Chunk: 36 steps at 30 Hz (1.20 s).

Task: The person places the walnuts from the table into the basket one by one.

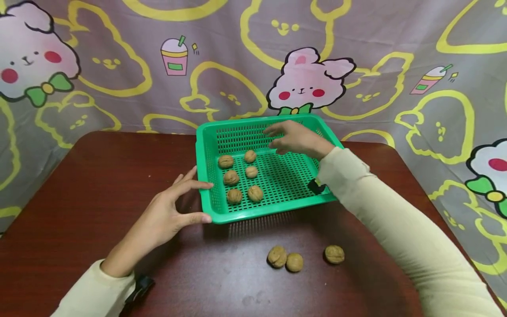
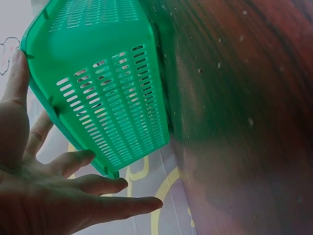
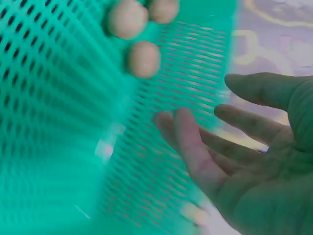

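I saw a dark brown table (image 1: 99, 185) with a grey cartoon curtain (image 1: 222, 57) hung behind it. A green basket (image 1: 206, 145) sat on the table with six walnuts (image 1: 231, 177) inside, and three more nuts (image 1: 294, 262) lay on the table just in front of it. My left hand (image 1: 166, 215) was spread wide with its fingertips touching the basket's near corner, and my right hand (image 1: 295, 138) hung over the basket with loose, straight fingers, holding nothing.
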Tool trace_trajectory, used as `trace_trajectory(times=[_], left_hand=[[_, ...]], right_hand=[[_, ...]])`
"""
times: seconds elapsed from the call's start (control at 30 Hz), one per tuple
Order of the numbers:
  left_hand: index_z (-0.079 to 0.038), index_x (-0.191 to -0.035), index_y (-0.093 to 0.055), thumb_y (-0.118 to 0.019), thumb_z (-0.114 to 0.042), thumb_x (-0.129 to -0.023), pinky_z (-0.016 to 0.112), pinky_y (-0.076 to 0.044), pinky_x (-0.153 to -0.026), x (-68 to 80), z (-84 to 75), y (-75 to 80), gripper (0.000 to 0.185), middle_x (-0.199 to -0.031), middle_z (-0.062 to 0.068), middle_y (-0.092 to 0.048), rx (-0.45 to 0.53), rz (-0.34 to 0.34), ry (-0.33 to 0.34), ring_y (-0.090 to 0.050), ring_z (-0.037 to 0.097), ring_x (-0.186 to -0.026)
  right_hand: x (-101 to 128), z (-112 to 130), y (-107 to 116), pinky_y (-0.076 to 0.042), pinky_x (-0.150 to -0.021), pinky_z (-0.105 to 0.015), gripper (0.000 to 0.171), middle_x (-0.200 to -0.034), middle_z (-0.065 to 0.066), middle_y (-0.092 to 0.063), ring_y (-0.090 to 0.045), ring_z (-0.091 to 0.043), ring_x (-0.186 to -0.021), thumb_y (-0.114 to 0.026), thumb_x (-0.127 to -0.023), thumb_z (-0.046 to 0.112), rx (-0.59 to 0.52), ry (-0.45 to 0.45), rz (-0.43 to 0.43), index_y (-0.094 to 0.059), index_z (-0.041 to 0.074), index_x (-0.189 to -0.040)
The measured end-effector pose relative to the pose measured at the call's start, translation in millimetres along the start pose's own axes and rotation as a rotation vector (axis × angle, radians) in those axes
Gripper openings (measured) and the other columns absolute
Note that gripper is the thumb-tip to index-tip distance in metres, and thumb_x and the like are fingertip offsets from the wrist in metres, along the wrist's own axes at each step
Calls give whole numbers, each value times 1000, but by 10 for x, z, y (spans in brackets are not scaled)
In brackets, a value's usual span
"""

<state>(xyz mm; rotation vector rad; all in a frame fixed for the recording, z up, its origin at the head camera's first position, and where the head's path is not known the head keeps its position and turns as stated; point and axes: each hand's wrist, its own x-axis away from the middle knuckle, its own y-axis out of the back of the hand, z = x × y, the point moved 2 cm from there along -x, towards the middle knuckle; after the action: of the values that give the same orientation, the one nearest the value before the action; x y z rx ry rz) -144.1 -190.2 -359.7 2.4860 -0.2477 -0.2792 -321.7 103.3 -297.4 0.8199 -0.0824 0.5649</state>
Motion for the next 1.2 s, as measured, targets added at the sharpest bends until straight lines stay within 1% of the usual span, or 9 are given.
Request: trace_trajectory(times=[0.17,0.3,0.47,0.6,0.67,0.77,0.9,1.07,1.2], left_hand=[[-22,-136,-68,-91,-28,-78,75,-24,-121,-4,13,-11,62,-172,12,-31,10,-4,-18,-19,54,-158],[-22,-135,-68,-92,-29,-78,75,-26,-120,-5,12,-14,63,-172,12,-31,7,-10,-23,-20,54,-157],[-21,-135,-69,-92,-29,-77,74,-27,-119,-8,7,-29,63,-171,12,-32,9,-12,-31,-20,54,-157],[-22,-135,-68,-91,-29,-78,75,-27,-120,-9,9,-26,62,-171,12,-32,8,-6,-30,-20,54,-157],[-22,-135,-68,-91,-29,-78,75,-26,-120,-6,13,-18,62,-172,12,-32,8,-6,-27,-20,54,-157],[-22,-135,-68,-91,-28,-78,75,-24,-121,0,20,-1,62,-172,12,-31,10,-8,-21,-19,54,-158],[-22,-136,-68,-91,-30,-78,75,-24,-120,-6,27,1,63,-172,11,-31,6,-5,-16,-19,54,-158],[-22,-135,-68,-92,-31,-78,75,-25,-120,-17,19,-7,62,-172,11,-31,-2,-4,-18,-20,53,-158],[-22,-135,-68,-92,-30,-78,74,-25,-121,-12,4,-6,62,-172,11,-32,-3,-5,-20,-20,53,-158]], right_hand=[[692,22,326,-59,-83,-38,39,-131,-10,-70,-73,-26,-99,-65,-104,21,152,64,-176,-64,18,-143],[1224,-114,419,-56,-76,-32,33,-117,-7,-75,-71,-19,-89,-67,-104,25,178,89,-262,-68,20,-137],[1829,-473,250,-59,-72,-26,29,-101,-1,-78,-73,-13,-83,-67,-104,19,120,148,-294,-68,20,-134],[2174,-811,-56,-62,-69,-30,31,-112,4,-76,-76,-15,-85,-67,-104,16,14,138,-238,-66,22,-134],[2272,-976,-207,-62,-66,-32,32,-120,6,-73,-75,-17,-86,-68,-103,16,-43,110,-195,-66,21,-135],[2334,-1197,-391,-61,-63,-33,33,-124,4,-71,-75,-18,-86,-66,-104,15,-126,91,-130,-65,15,-137],[2343,-1409,-584,-60,-60,-35,35,-123,0,-71,-75,-17,-83,-62,-104,4,-256,151,-49,-61,1,-138],[2323,-1566,-739,-61,-62,-36,39,-134,4,-70,-75,-18,-83,-59,-101,-5,-422,180,13,-60,-3,-140],[2285,-1630,-808,-62,-65,-35,38,-143,2,-66,-77,-20,-88,-56,-101,-7,-517,198,67,-61,-4,-139]])
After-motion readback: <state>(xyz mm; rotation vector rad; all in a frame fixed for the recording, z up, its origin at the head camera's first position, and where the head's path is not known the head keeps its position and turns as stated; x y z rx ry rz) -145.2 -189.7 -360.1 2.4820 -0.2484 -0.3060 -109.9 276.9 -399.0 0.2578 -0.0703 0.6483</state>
